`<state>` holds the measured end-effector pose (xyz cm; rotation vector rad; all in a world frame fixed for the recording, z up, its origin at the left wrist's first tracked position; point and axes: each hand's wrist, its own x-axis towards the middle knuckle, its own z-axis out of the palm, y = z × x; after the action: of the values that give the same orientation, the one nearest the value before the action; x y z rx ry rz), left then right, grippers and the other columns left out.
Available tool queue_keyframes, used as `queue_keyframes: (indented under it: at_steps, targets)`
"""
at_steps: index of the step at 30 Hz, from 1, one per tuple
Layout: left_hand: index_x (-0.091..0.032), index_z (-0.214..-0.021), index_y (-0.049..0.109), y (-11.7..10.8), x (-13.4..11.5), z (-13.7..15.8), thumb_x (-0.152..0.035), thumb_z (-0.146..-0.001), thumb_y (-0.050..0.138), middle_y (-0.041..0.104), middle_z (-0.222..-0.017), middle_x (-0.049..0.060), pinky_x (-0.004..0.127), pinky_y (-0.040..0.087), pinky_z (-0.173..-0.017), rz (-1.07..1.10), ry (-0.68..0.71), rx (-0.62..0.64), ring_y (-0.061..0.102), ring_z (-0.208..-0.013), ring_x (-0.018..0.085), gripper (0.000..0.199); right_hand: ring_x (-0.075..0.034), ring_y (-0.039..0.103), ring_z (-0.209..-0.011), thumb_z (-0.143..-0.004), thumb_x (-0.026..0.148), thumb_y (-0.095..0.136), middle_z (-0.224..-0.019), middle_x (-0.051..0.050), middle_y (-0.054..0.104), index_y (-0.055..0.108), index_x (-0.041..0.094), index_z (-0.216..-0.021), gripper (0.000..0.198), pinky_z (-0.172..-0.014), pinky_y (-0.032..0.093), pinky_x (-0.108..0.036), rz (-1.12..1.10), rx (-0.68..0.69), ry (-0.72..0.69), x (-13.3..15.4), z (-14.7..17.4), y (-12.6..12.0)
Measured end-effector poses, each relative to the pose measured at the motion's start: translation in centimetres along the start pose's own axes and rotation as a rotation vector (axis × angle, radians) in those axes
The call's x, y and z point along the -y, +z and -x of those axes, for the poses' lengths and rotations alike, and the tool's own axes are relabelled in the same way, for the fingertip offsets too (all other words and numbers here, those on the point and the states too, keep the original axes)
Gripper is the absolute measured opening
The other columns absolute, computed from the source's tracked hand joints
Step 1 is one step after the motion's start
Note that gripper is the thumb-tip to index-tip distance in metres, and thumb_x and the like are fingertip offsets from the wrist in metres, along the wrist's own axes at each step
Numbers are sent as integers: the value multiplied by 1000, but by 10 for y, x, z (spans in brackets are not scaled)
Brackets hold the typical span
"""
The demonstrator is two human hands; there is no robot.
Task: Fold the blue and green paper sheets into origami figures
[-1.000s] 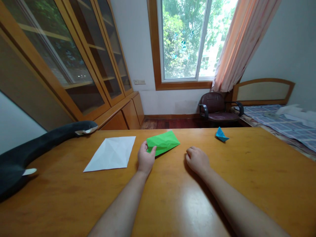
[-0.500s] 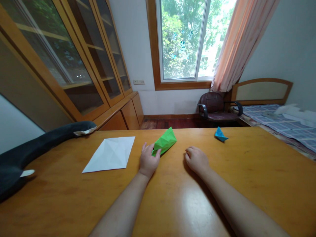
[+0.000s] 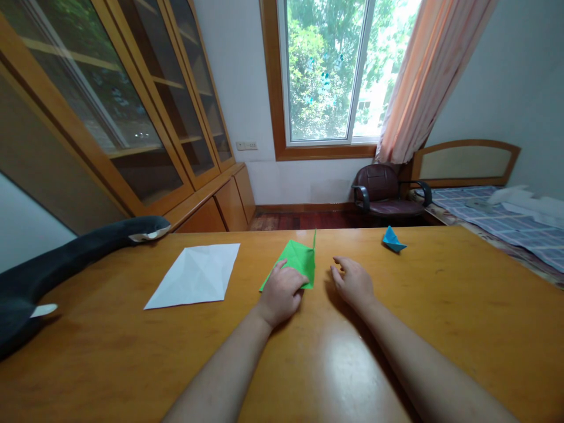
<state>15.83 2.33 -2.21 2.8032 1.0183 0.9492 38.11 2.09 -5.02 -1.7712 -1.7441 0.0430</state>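
A green sheet of creased origami paper (image 3: 292,252) lies on the table in front of me, its right edge standing up in a thin fold. My left hand (image 3: 282,294) is on its near part, fingers bent and pressing on the paper; some fingertips are hidden. To the right of the sheet, my right hand (image 3: 352,283) rests near the tabletop, thumb and fingers slightly apart with nothing between them. It does not touch the paper.
On the wooden table (image 3: 462,329) lie a white creased paper square (image 3: 196,279) at left and a small blue folded paper boat (image 3: 392,241) at far right. A black-and-white plush-like object (image 3: 79,252) reaches over the left edge. Beyond stand a chair (image 3: 381,188) and a bed.
The green paper has turned and opened out flatter. My left hand has shifted right, from the paper's left end onto its near part. My right hand's fingers have loosened.
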Motion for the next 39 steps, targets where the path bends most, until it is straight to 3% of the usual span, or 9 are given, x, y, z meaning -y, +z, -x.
queue_keyframes:
  at_steps: [6, 10, 16, 19, 21, 24, 28, 35, 39]
  targets:
    - [-24, -94, 66, 2, -17, -4, -17, -75, 60, 68, -93, 2, 43, 28, -108, 52, 42, 335, 59, -94, 20, 22, -21, 66, -88, -88, 49, 43, -104, -11, 70, 64, 15, -110, 45, -80, 51, -32, -370, -16, 202, -19, -9, 10]
    - [-27, -101, 68, 4, -23, -4, -49, -72, 69, 66, -104, 4, 53, 23, -109, 113, -14, 428, 55, -105, 25, 36, -22, 66, -92, -84, 51, 49, -104, -11, 70, 62, 15, -113, 48, -79, 53, -33, -581, -13, 307, -35, -16, 22]
    - [-32, -115, 64, 8, -19, 0, -72, -69, 59, 53, -135, 5, 60, 26, -106, 135, -93, 539, 41, -128, 35, 61, -18, 66, -83, -80, 39, 58, -104, -7, 69, 43, 18, -136, 62, -77, 52, -30, -448, 29, 333, -38, -16, 28]
    - [-33, -116, 64, 9, -18, 0, -71, -72, 57, 52, -137, 6, 57, 29, -105, 133, -84, 546, 42, -128, 34, 59, -19, 65, -86, -80, 34, 57, -116, -9, 65, 32, 19, -143, 70, -79, 50, -32, -286, 82, 297, -31, -13, 22]
    - [-32, -115, 64, 9, -18, 0, -68, -73, 59, 54, -135, 6, 52, 33, -104, 135, -70, 529, 46, -124, 32, 57, -23, 60, -104, -79, 30, 57, -129, -13, 57, 31, 16, -144, 72, -90, 46, -35, -123, 86, 233, -24, -12, 17]
    - [-30, -115, 65, 8, -20, -2, -64, -76, 58, 58, -130, 7, 47, 39, -99, 129, -66, 499, 52, -118, 30, 52, -28, 44, -124, -77, 24, 59, -141, -17, 43, 43, 15, -138, 63, -102, 36, -39, 113, 100, 116, -14, -9, 10]
    - [-30, -112, 66, 7, -25, -4, -54, -84, 54, 61, -125, 5, 43, 43, -93, 114, -35, 471, 56, -112, 27, 39, -30, 41, -123, -80, 17, 53, -140, -16, 44, 57, 18, -125, 45, -98, 35, -40, 298, 122, 26, 1, -7, 2]
    - [-27, -106, 68, 10, -28, -6, -33, -89, 51, 65, -119, 3, 36, 46, -93, 181, 27, 493, 59, -106, 22, 25, -22, 53, -103, -86, 11, 44, -112, -8, 63, 69, 21, -102, 31, -86, 37, -32, 281, 302, -216, 12, -4, -2]
    - [-25, -113, 65, 15, -21, -4, -25, -84, 57, 60, -125, 4, 33, 44, -98, 251, -78, 382, 56, -112, 21, 30, -19, 54, -104, -86, 13, 48, -111, -7, 64, 70, 20, -98, 25, -90, 36, -27, 180, 379, -316, 11, -4, 3]
